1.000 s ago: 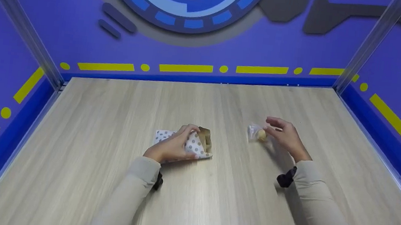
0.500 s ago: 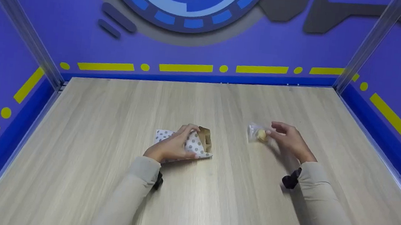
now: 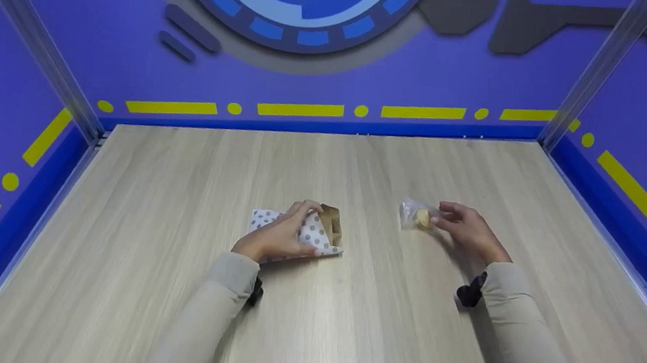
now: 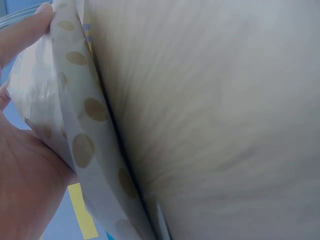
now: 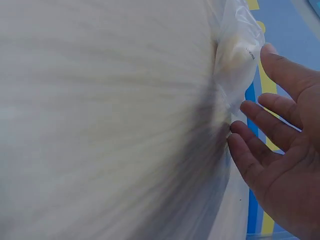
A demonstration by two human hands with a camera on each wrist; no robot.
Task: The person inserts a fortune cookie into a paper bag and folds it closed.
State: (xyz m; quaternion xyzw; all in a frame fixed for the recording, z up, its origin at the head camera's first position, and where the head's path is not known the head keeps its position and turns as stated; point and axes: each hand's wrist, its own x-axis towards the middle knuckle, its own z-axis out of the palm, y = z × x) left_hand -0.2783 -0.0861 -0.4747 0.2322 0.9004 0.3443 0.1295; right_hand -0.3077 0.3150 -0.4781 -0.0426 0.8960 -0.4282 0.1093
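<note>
My left hand point(image 3: 277, 237) grips a white paper bag point(image 3: 317, 233) with grey-brown dots, lying on its side on the table. Its brown-lined mouth faces right. In the left wrist view, the dotted bag point(image 4: 82, 107) runs along the tabletop between thumb and fingers. To the right lies a small clear plastic packet point(image 3: 409, 213) holding a pale yellow, roundish piece. My right hand point(image 3: 469, 230) is at its right end, thumb and fingers spread. The right wrist view has the packet point(image 5: 237, 57) with small print on it, fingertips right at its edge and fingers nearly straight.
The light wood table point(image 3: 367, 332) is enclosed by a blue-purple back wall point(image 3: 309, 88) and side walls with yellow marks. Metal posts point(image 3: 601, 73) stand at the back corners. Black wrist cameras point(image 3: 470, 291) sit under both sleeves.
My right hand has shifted slightly right and toward me, and its fingers have come down at the packet's right end. The left hand and the bag have stayed put.
</note>
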